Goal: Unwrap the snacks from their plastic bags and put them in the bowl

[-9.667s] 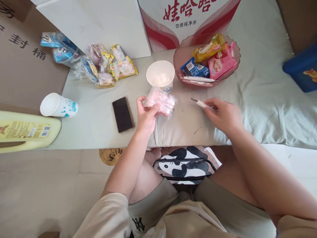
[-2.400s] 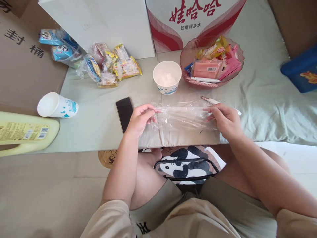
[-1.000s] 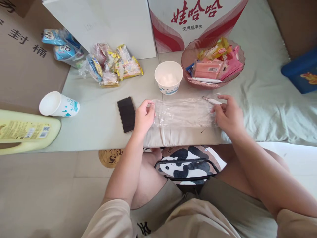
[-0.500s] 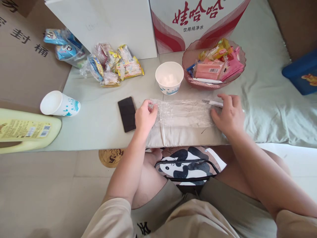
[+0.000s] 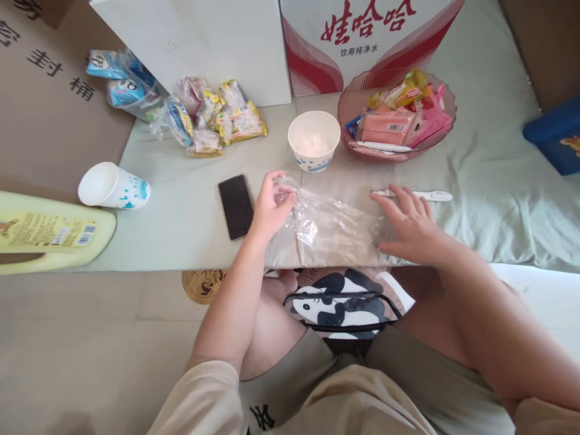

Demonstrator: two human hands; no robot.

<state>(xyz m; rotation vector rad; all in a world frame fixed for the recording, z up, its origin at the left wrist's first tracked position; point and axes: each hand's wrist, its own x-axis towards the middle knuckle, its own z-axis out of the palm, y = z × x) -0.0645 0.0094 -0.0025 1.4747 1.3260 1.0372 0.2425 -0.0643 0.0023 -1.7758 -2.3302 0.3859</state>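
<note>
My left hand [image 5: 275, 205] pinches the gathered end of a clear, crinkled plastic bag [image 5: 335, 226]. The rest of the bag trails over the cloth towards my right hand [image 5: 410, 226]. That hand is open, its fingers spread beside the bag's right end; whether they touch the film I cannot tell. Just beyond its fingertips lies a slim white pen-shaped tool [image 5: 437, 196] with a thin tip pointing left, its middle partly covered by the fingers. Left of my left hand lies a dark phone [image 5: 235, 206], and a white paper bowl [image 5: 314, 142] stands behind the bag.
A pink ribbed bowl [image 5: 351, 99] of packaged items stands back right, before a white-and-red carton [image 5: 312, 60]. Wrapped snacks [image 5: 211, 118] lie back left. A paper cup [image 5: 113, 186] lies tipped beside a yellow jug [image 5: 58, 232]. A blue container [image 5: 553, 133] is far right.
My left hand has lifted and gathered its end of the bag. My right hand has let go of the white tool, spread its fingers and moved nearer me; the tool now lies on the cloth.
</note>
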